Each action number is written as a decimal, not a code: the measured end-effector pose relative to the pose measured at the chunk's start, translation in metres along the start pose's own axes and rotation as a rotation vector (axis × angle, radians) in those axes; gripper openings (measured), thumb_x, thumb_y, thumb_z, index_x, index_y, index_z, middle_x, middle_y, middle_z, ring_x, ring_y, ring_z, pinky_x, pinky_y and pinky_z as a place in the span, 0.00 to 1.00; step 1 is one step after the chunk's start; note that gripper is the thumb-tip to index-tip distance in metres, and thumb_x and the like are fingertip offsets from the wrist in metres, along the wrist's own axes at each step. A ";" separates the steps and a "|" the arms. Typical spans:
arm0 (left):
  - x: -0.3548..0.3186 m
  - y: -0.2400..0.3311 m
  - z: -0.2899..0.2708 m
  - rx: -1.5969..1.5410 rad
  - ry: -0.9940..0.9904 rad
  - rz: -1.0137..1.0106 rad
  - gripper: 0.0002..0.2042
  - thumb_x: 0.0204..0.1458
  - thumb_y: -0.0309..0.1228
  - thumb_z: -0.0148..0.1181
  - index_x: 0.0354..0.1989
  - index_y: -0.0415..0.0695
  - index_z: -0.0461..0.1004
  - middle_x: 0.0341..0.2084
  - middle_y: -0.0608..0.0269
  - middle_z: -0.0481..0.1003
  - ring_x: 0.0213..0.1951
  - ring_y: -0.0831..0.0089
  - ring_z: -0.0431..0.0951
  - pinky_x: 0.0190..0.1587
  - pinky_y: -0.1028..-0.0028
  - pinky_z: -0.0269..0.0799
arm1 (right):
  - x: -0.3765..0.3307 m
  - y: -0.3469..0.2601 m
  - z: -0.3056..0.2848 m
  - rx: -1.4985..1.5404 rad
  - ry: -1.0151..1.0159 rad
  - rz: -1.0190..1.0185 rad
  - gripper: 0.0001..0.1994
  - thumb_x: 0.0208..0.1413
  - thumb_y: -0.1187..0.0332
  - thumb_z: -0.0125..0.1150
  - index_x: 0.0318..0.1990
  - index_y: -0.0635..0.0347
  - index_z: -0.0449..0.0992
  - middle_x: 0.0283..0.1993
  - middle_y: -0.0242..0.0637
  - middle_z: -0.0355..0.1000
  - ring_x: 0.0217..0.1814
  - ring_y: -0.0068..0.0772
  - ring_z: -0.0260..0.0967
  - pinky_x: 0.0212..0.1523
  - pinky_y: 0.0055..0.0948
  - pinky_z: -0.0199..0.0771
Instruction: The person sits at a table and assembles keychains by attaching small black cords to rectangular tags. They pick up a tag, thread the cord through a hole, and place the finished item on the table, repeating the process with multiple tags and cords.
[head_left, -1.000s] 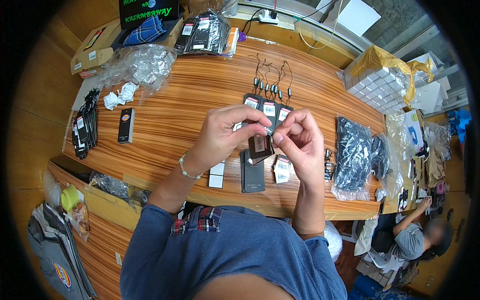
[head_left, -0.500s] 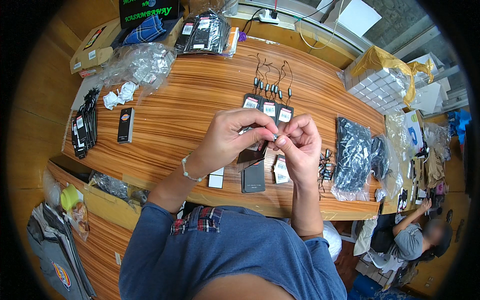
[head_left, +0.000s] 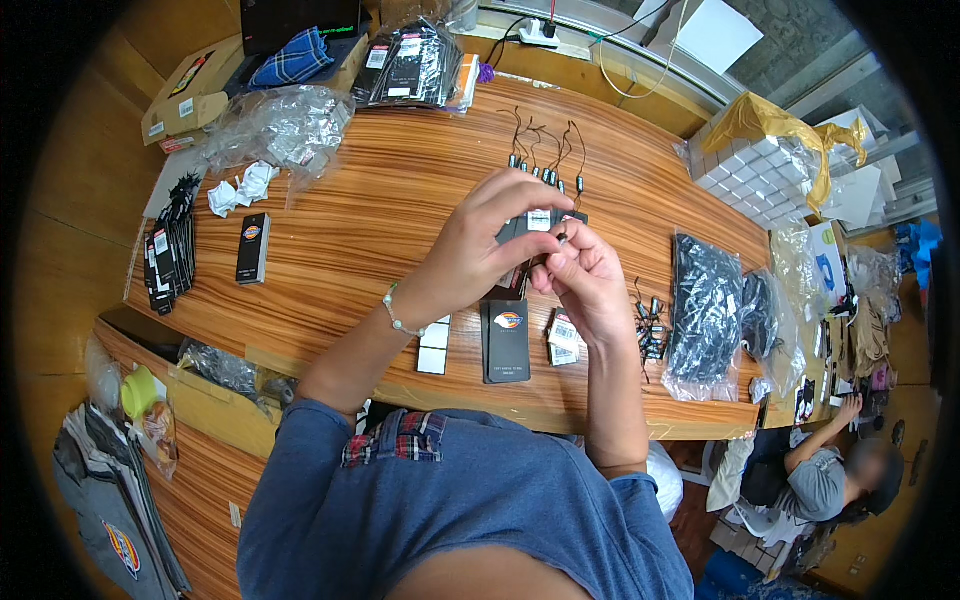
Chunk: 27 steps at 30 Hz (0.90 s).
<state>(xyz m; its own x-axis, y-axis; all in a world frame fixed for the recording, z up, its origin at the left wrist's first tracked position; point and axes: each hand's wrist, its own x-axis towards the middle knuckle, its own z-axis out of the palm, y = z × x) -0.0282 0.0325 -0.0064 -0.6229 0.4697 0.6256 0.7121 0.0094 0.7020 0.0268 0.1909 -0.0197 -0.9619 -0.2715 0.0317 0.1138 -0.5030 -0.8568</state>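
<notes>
Over the middle of the table, my right hand (head_left: pixel 585 278) pinches the small dark end of a hang tag string (head_left: pixel 561 239) between thumb and fingers. My left hand (head_left: pixel 490 240) is beside it, thumb and forefinger apart, the thumb tip close to that small piece. A black hang tag (head_left: pixel 511 284) shows partly under my hands; whether it hangs from the string is hidden. Behind my hands lie black tags with white barcode stickers (head_left: pixel 540 219), their looped strings (head_left: pixel 548 172) stretching away from me. Nearer me are a stack of black tags (head_left: pixel 507 342) and barcode stickers (head_left: pixel 564 337).
Loose string fasteners (head_left: pixel 652 330) and a bag of black strings (head_left: pixel 704 318) are at right. White boxes (head_left: pixel 752 160) stand at the back right. Tag stacks (head_left: pixel 170 262), a single tag stack (head_left: pixel 252 248) and clear plastic bags (head_left: pixel 283 128) sit at left. Another person (head_left: pixel 820 478) is at far right.
My left thumb and forefinger have parted from their pinch, and the forefinger has lifted. The hang tag under my hands has shifted, uncovering more of the black tag stack nearer me.
</notes>
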 end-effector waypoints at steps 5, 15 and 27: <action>-0.026 -0.014 0.015 -0.562 -0.081 -0.356 0.19 0.53 0.37 0.53 0.48 0.38 0.59 0.38 0.60 0.66 0.38 0.75 0.69 0.43 0.75 0.65 | 0.001 0.000 -0.005 0.106 0.035 -0.116 0.07 0.55 0.70 0.52 0.39 0.60 0.65 0.24 0.34 0.68 0.27 0.21 0.66 0.28 0.17 0.65; -0.030 -0.015 0.024 -0.791 -0.138 -0.469 0.13 0.53 0.27 0.53 0.45 0.39 0.61 0.39 0.65 0.65 0.39 0.81 0.68 0.41 0.80 0.67 | 0.000 -0.001 0.001 0.051 0.271 -0.247 0.07 0.55 0.70 0.51 0.39 0.59 0.65 0.27 0.31 0.67 0.28 0.18 0.64 0.29 0.15 0.63; -0.035 -0.011 0.024 -0.799 -0.155 -0.648 0.16 0.52 0.24 0.52 0.49 0.41 0.60 0.39 0.66 0.67 0.43 0.83 0.67 0.44 0.81 0.66 | 0.004 -0.001 -0.017 0.272 0.318 -0.284 0.07 0.59 0.65 0.44 0.37 0.57 0.66 0.35 0.37 0.67 0.39 0.28 0.64 0.42 0.26 0.63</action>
<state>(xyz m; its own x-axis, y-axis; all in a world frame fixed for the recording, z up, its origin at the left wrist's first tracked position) -0.0066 0.0368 -0.0442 -0.7207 0.6922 0.0371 -0.2018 -0.2608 0.9441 0.0182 0.2042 -0.0276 -0.9876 0.1493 0.0492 -0.1434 -0.7278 -0.6706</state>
